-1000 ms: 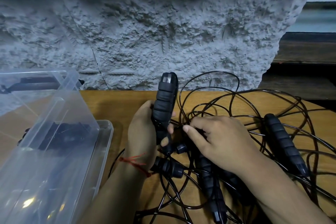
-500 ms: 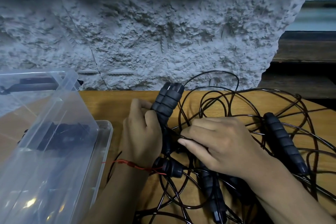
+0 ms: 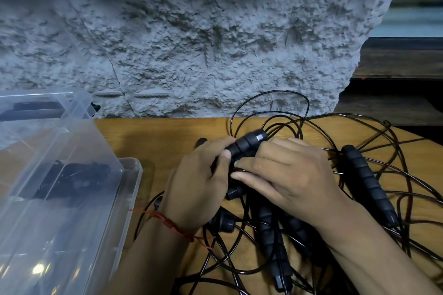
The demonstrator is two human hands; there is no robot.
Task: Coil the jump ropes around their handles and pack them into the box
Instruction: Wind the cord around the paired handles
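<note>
A clear box point(image 3: 130, 175) stands at the left on the table point(image 3: 163, 136), with dark ropes point(image 3: 74, 176) lying inside it, seen through its wall. Right of it, the left hand point(image 3: 199, 187), a red thread point(image 3: 167, 223) round its wrist, curls its fingers and thumb round a black ribbed handle point(image 3: 248, 143), which tilts up to the far right. The right hand point(image 3: 290, 175) lies just beside it, its nearly straight fingers laid across the handle's lower part. I cannot tell whether they hold a cord beneath. Near the hands, more handles point(image 3: 271, 237) lie in a tangle of black cords point(image 3: 275, 100) spread over the table's right half. 1 loose handle point(image 3: 366, 182) lies at the right. A rough grey wall point(image 3: 191, 43) stands at the far side.
</note>
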